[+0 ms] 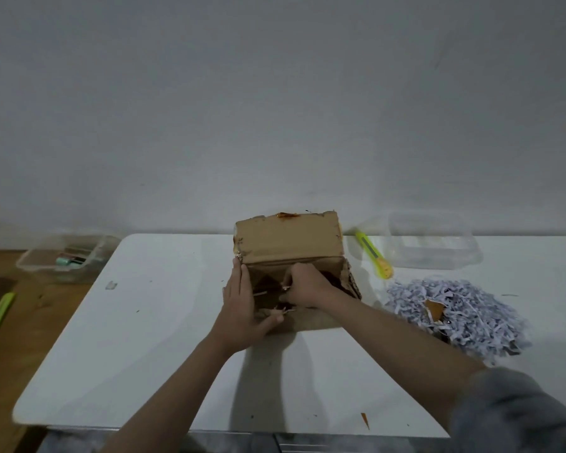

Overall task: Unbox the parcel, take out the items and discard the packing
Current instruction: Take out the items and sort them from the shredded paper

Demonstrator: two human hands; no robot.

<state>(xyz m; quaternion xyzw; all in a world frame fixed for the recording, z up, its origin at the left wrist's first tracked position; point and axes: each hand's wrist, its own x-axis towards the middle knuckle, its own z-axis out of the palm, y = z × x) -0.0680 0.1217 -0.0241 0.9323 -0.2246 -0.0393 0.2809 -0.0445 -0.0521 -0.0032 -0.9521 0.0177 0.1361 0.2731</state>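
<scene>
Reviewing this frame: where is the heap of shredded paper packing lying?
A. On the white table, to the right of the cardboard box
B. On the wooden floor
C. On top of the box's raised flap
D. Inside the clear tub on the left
A: the shredded paper lies heaped on the white table, right of the cardboard box, just in front of the yellow cutter and clear container.

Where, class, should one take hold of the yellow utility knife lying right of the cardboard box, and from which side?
Grip the yellow utility knife across the middle of its long, narrow handle, coming from above. It lies flat on the white table, apart from the cardboard box and clear container, so both long edges seem free.
</scene>
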